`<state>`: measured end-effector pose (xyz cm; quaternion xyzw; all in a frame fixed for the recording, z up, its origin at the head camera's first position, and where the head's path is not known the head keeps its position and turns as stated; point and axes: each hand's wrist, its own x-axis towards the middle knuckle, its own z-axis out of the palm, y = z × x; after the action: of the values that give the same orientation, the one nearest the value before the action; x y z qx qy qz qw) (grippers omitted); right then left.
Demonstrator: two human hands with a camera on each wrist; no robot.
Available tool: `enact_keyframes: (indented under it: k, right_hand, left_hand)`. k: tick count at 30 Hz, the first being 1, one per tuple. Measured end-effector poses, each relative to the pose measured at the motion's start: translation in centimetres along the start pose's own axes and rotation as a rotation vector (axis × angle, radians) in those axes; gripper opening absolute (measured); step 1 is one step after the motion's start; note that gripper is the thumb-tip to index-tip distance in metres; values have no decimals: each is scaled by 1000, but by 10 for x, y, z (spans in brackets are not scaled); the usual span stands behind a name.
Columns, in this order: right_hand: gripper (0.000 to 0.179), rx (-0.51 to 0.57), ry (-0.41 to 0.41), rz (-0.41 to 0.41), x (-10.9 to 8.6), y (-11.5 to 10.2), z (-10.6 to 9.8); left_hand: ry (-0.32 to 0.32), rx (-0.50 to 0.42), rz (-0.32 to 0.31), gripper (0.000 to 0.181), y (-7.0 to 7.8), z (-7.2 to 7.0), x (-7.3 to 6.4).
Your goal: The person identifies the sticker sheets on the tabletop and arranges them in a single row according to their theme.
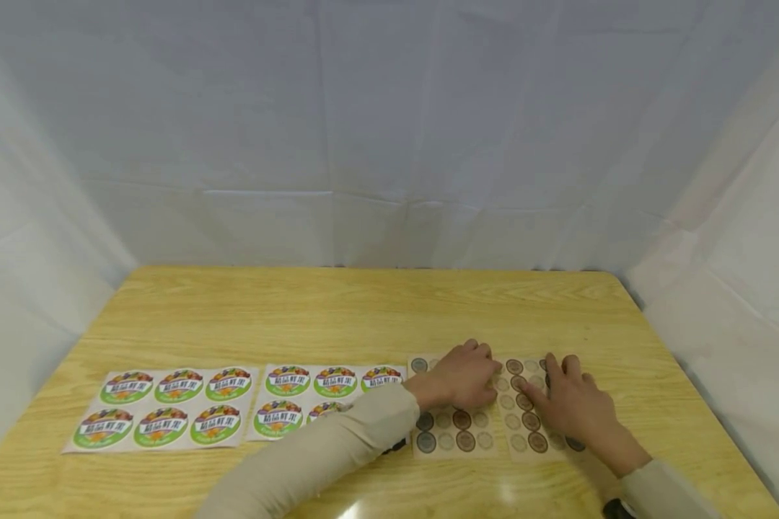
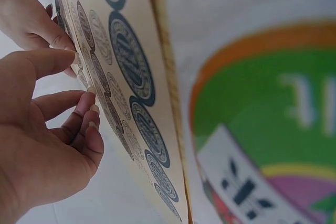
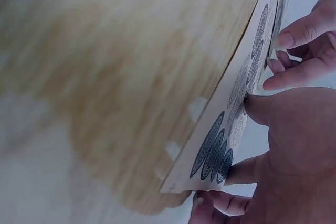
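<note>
Two pale sheets of round stamp-like stickers lie side by side at the right of the table. My left hand (image 1: 469,376) reaches over the left one of these sheets (image 1: 454,443), its loosely bent fingertips by the edge facing the other sheet. My right hand (image 1: 574,400) rests on the right-hand sticker sheet (image 1: 518,440), fingers spread, thumb on its printed face. In the right wrist view, the fingers of the right hand (image 3: 294,140) are at the sheet's edge. The left wrist view shows the left hand (image 2: 50,119) with thumb and fingers apart, fingertips at the stickers.
Two white sheets of larger green fruit-label stickers lie to the left, one at the far left (image 1: 159,407) and one beside it (image 1: 288,400), partly covered by my left sleeve (image 1: 337,447). The wooden table (image 1: 363,310) is enclosed by white cloth (image 1: 389,144) behind and at the sides.
</note>
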<state>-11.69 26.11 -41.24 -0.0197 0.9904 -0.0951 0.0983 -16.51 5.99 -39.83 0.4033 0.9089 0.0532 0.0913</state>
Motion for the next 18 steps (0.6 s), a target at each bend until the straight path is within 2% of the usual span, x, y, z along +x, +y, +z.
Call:
enact_keyframes:
  k: [6, 11, 15, 18]
  right_hand:
    - [95, -47, -34, 23, 4, -1, 0]
    - [96, -12, -50, -4, 9, 3, 0]
    - [89, 105, -66, -65, 11, 14, -2]
    - [79, 175, -57, -129, 12, 22, -7]
  left_hand:
    - [3, 80, 22, 35, -1, 2, 1]
    - [2, 114, 17, 30, -2, 1, 2]
    - [-14, 30, -2, 34, -5, -5, 2]
    - [-11, -68, -30, 40, -14, -12, -1]
